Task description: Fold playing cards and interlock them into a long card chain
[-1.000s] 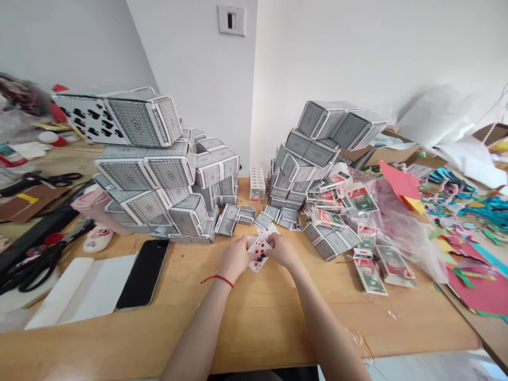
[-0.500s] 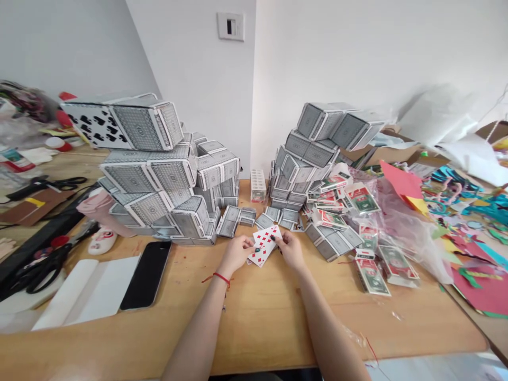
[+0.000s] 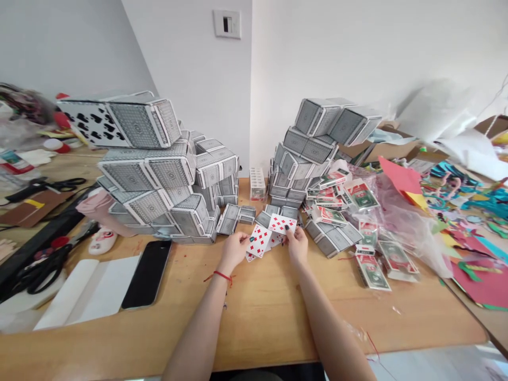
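Observation:
My left hand (image 3: 233, 251), with a red string round its wrist, pinches a few red-pip playing cards (image 3: 259, 242) above the wooden table (image 3: 262, 323). My right hand (image 3: 298, 246) pinches a separate red-pip card (image 3: 282, 223), raised and pulled a little to the right of the others. Both hands hover in the gap between two heaps of boxes built from grey-backed cards: a big left heap (image 3: 159, 174) and a right heap (image 3: 313, 148).
A black phone (image 3: 147, 274) lies on white paper (image 3: 85, 294) at the left, with black scissors (image 3: 35, 272) beyond. Small card boxes (image 3: 238, 217) sit just past my hands. Green-and-red card packs (image 3: 371, 270), a plastic bag (image 3: 397, 222) and coloured paper scraps (image 3: 472, 233) crowd the right.
The hands have lifted slightly toward the heaps. My right hand has drawn one card away from the cards in my left hand, so the cards now spread apart.

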Available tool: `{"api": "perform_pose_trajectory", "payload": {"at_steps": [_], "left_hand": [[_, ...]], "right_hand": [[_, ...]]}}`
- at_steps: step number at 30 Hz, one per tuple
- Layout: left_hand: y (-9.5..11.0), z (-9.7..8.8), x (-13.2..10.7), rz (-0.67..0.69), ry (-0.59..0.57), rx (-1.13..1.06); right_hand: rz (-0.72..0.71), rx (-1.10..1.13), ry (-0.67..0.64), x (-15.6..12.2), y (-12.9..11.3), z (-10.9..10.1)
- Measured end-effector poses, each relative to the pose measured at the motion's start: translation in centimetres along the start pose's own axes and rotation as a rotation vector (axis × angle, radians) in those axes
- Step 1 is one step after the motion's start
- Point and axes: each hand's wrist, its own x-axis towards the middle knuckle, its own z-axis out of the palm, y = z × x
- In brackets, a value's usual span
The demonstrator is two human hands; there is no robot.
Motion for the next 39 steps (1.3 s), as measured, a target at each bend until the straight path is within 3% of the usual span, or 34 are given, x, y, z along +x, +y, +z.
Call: {"api": "perform_pose_trajectory", "payload": {"at_steps": [7,10,18,23,29,39], "left_hand": [[0.1,0.8,0.1,0.042,0.133,-0.117],[-0.3,1.2,0.2,0.006,0.147,-0.203],[-0.3,1.3,0.1,0.019,0.046,-0.231],[0.1,1.2,-0.1,-0.008,0.047,-0.268],[0.7,0.8,0.0,-0.119,0.017,-0.394],[1.7,0.3,-0.2,-0.163,0.044,-0.479]], "right_hand": [[0.109,-0.021,-0.376,-1.3,-0.6,1.1],[0.108,-0.035,-0.451,-1.9,-0.7,1.6],[0.031,-0.14,-0.389,-2.3,-0.7,1.7],[0.022,-0.152,-0.343,-2.5,-0.7,1.9],[0.014,-0.146,-0.397,-2.5,-0.5,1.9],[0.015,-0.244,-0.39,-2.3,-0.5,1.9]]}}
